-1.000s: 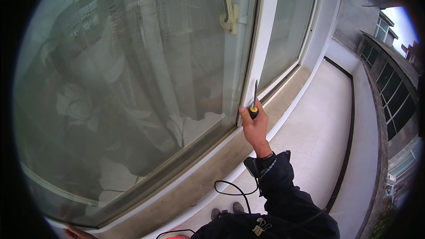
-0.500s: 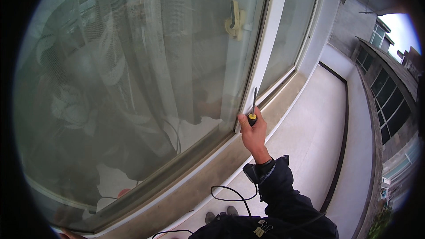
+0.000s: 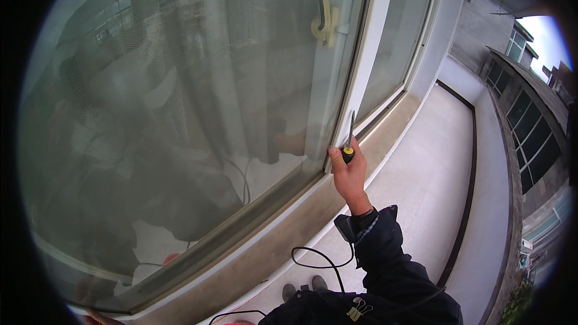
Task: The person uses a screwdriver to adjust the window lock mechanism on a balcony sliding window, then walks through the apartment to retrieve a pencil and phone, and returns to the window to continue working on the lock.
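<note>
My right hand [image 3: 350,177] is closed around a screwdriver [image 3: 348,153] with a black and yellow handle. The metal shaft points up along the white window frame. My right thumb rests against the lower right corner of the sliding window sash [image 3: 360,78]. Only a sliver of my left hand [image 3: 99,318] shows at the bottom left, by the lower left end of the sash. Its fingers are mostly cut off by the picture's edge. Behind the glass [image 3: 198,114], a pale yellow latch [image 3: 326,22] and a curtain are seen among reflections.
A stone sill [image 3: 241,253] runs under the window. To the right lies a pale ledge floor [image 3: 415,186], bordered by a low wall [image 3: 490,192]. A black cable [image 3: 319,253] loops near my sleeve, above my shoes [image 3: 304,287]. Buildings stand beyond the wall.
The window, my right hand and the screwdriver appear slightly higher and further right in the picture. My right hand keeps its grip on the screwdriver against the sash corner.
</note>
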Demonstrator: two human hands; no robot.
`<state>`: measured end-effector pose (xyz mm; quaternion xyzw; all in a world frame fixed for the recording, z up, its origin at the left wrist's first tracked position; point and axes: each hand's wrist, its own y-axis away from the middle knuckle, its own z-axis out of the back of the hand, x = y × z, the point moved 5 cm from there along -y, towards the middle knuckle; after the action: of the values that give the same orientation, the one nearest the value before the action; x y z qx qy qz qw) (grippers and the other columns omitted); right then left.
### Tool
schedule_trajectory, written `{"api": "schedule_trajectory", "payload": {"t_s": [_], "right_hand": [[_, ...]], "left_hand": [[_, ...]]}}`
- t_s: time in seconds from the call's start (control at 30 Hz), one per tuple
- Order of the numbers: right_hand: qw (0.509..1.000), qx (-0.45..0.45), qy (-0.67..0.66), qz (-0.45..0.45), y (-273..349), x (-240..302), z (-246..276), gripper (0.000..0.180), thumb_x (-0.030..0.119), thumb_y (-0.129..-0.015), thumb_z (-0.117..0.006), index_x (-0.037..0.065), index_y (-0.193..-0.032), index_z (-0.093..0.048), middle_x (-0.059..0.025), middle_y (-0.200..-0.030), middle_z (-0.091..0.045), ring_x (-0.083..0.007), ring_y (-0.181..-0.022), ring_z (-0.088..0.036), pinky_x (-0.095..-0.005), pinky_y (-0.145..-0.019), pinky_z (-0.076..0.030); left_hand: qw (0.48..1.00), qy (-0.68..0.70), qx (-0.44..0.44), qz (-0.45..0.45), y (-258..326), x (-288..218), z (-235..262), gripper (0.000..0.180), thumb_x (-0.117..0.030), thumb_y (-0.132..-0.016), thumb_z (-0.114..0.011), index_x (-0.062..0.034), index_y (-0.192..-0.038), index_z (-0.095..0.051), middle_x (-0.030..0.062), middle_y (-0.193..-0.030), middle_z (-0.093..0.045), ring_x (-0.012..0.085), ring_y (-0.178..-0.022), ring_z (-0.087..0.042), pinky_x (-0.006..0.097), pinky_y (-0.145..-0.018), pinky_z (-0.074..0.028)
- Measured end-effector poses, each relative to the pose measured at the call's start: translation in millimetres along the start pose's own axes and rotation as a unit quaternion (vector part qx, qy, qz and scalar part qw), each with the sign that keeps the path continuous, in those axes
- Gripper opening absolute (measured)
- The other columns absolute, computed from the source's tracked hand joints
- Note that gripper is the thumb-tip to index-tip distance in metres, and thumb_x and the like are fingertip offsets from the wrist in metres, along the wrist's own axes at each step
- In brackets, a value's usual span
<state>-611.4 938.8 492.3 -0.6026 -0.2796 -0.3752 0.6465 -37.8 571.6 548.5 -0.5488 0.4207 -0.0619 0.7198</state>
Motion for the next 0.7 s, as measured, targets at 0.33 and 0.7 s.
{"api": "schedule_trajectory", "payload": {"t_s": [0.33, 0.7], "right_hand": [[0.989, -0.052, -0.128, -0.056, 11.2, 21.9, 11.7, 0.054, 0.033, -0.096, -0.071, -0.007, -0.129, -0.056, 0.0014, -0.064, -0.053, -0.009, -0.055, -0.049, -0.0261, -0.052, -0.041], [0.815, 0.459, -0.259, -0.243, 305.8, 85.4, -21.2, 0.031, 0.035, -0.097, -0.07, 0.006, -0.09, -0.059, 0.0039, -0.064, -0.049, -0.0043, -0.053, -0.046, -0.0243, -0.049, -0.038]], "left_hand": [[0.991, 0.099, 0.082, 0.031, 24.6, 9.7, 39.1, 0.051, -0.029, -0.094, -0.073, 0.0078, -0.126, -0.058, 0.0201, -0.116, -0.065, 0.0266, -0.1, -0.062, 0.038, -0.082, -0.053], [0.806, 0.182, 0.559, 0.067, 193.3, -18.4, 158.2, 0.032, -0.009, -0.097, -0.064, 0.002, -0.127, -0.063, 0.0144, -0.109, -0.07, 0.0189, -0.093, -0.067, 0.032, -0.077, -0.056]]}}
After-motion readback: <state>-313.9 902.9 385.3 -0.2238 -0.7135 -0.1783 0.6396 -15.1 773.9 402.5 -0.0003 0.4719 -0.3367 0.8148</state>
